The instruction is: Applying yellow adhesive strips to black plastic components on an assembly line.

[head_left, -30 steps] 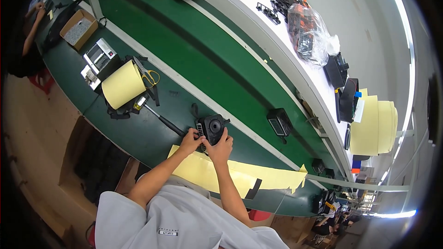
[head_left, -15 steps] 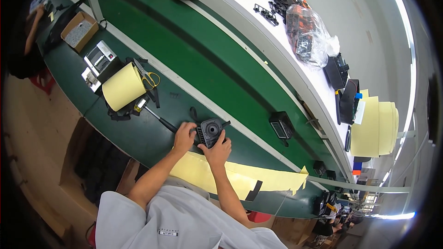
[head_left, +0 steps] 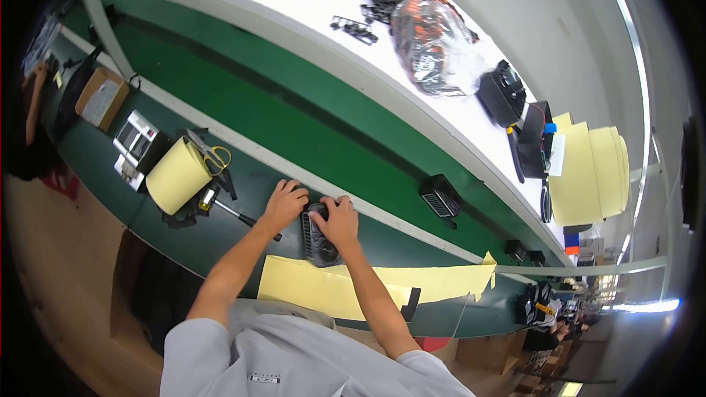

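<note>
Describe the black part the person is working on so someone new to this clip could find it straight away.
Start at the green bench and follow the person's forearms up from the lower edge. Both hands, left hand and right hand, meet on a black slatted part just above the yellow sheet. A similar black part lies further right, but nobody touches that one.

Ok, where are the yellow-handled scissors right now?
In the head view the yellow-handled scissors lie left of the hands, resting against the upper right edge of the pale yellow paper roll on the green bench, clear of the left hand.
</note>
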Motion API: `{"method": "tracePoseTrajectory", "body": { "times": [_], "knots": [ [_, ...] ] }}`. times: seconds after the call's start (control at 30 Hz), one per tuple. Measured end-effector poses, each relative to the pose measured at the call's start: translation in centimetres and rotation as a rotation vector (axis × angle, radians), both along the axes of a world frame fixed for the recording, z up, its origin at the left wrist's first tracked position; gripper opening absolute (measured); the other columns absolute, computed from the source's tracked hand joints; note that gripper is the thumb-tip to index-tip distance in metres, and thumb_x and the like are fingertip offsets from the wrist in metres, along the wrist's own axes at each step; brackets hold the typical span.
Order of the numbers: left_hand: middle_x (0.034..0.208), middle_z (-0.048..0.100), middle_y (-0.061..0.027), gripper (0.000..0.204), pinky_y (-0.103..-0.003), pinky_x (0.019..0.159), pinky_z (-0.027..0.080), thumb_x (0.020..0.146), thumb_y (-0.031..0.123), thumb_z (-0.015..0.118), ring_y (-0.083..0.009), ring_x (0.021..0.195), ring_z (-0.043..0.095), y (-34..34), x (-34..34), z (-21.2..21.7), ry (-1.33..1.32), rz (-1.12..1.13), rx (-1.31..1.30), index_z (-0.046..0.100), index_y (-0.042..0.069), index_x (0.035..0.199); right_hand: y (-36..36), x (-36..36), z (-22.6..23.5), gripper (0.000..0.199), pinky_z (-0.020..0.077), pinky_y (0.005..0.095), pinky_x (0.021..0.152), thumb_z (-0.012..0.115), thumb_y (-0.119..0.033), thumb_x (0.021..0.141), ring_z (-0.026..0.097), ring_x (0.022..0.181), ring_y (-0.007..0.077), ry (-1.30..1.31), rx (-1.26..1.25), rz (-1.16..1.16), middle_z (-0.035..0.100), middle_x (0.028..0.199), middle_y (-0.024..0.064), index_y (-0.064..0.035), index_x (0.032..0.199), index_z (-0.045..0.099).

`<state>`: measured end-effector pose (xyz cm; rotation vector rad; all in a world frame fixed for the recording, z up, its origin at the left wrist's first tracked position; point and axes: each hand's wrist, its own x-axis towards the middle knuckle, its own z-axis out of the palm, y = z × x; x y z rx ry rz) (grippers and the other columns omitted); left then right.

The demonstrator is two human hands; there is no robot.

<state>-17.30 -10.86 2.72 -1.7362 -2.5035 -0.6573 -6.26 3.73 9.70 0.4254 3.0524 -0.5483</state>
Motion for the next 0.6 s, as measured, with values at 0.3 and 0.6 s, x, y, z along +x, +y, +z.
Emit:
{"method": "tracePoseTrajectory", "body": {
  "times": [0.3,0.6],
  "knots": [
    [0.103,0.060,-0.0232,0.039,-0.051,0.078,0.051,0.097,0.030,0.051,-0.0425,0.094,0.060,5.6,5.8,1.9,-0.414,0.800,0.083,0.053,-0.004,0.115,1.9,4.2,-5.4,0.028,0.0474,0.0510,0.080,0.051,-0.025,0.092,0.057,0.094,0.0404,0.317,0.012,-0.555,0.056,0.104,0.0201,-0.0008,0.104,0.057],
    [0.096,0.062,-0.0250,0.035,-0.053,0.071,0.051,0.099,0.033,0.044,-0.0453,0.083,0.063,4.5,4.5,0.4,-0.596,0.854,-0.241,0.053,-0.001,0.099,1.6,4.7,-5.3,0.031,0.0435,0.0529,0.090,0.053,-0.024,0.090,0.052,0.105,0.0437,0.136,0.010,-0.440,0.056,0.113,0.0197,-0.0006,0.110,0.058]
  ]
}}
